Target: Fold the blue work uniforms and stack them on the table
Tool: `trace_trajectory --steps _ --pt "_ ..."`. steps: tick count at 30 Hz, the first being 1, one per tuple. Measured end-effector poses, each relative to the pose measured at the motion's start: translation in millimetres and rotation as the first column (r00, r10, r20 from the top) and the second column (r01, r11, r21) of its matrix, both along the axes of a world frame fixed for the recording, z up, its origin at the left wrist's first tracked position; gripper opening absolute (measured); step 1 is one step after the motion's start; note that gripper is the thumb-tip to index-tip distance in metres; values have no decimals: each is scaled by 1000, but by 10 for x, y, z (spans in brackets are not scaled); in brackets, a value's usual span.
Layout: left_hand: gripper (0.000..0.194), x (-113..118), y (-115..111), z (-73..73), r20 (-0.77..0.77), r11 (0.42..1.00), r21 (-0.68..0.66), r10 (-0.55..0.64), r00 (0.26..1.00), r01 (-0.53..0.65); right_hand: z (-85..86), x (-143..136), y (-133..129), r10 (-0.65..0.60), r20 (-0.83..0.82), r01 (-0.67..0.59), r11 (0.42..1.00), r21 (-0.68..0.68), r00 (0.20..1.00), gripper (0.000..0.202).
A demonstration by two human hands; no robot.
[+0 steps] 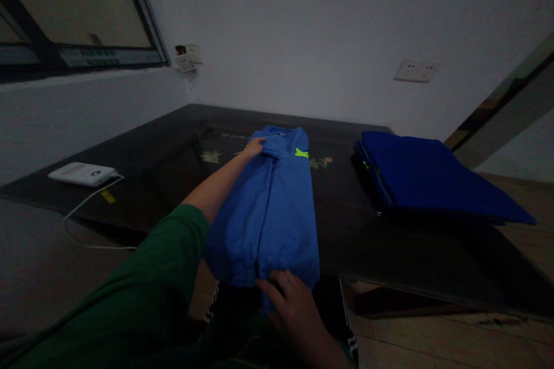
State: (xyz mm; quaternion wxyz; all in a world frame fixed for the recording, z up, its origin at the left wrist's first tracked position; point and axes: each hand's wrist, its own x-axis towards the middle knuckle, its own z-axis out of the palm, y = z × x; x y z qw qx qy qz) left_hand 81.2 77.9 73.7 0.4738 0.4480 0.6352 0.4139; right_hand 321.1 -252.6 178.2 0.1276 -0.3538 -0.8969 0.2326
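Left hand (255, 146) at 11 o'clock on the shirt (289, 202), right hand (294, 300) at 6; can't tell if either's pinching. Keep it flat, tug evenly.

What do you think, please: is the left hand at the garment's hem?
No, the left hand touches the blue garment near its collar.

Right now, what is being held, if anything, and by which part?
The left hand touches the blue collared top near its collar; the right hand touches its bottom hem. Whether either grips it cannot be told.
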Motion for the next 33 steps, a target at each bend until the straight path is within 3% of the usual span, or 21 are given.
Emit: trace_trajectory --steps 2,4,7,9,11,14,16,17,19,22,25,28,31,33 --pt "33 15 -27 75 -90 1000 5 19 996 -18 75 78 -11 23 -8 -23 999 -44 1000 52" --pt "36 43 -131 214 -161 999 23 32 986 -29 191 225 -9 -2 -82 -5 996 -87 997 46" --pt "39 80 -597 577 -205 994 68 -74 976 89 315 548 12 -238 -172 195 952 -235 956 23" --pt "35 85 -1129 899 -181 949 65 -292 939 307 307 765 24 -469 -100 402 833 -379 878 33" --pt "30 71 -1754 1201 -79 894 -65 -447 891 443 229 916 21 -621 25 547 669 -504 783 41" --pt "36 64 -2615 1417 2 665 -381 -694 719 643 64 967 -2 -722 111 607 476 -636 683 48" --pt "33 114 -3015 1358 1 591 -472 -742 670 655 -23 914 -6 -756 125 597 392 -700 643 56" --pt "32 161 -3152 1285 18 587 -498 -729 685 638 -52 876 -1 -762 128 579 359 -732 635 59" --pt "33 282 -3315 1105 78 619 -524 -650 756 586 -78 798 18 -751 122 507 306 -806 649 62" --pt "29 453 -3390 873 98 681 -532 -541 835 503 -76 702 43 -735 64 375 267 -888 675 59" --pt "24 540 -3428 748 -12 744 -484 -531 847 460 -91 632 25 -759 33 357 268 -895 650 55" --pt "25 545 -3505 694 -123 770 -464 -545 829 438 -149 583 -21 -780 21 399 296 -868 626 56" --pt "26 473 -3559 723 -241 765 -489 -581 778 420 -218 561 -56 -789 31 427 298 -854 613 62" --pt "28 389 -3511 838 -304 727 -540 -638 707 424 -258 552 -66 -774 37 434 313 -844 632 62"
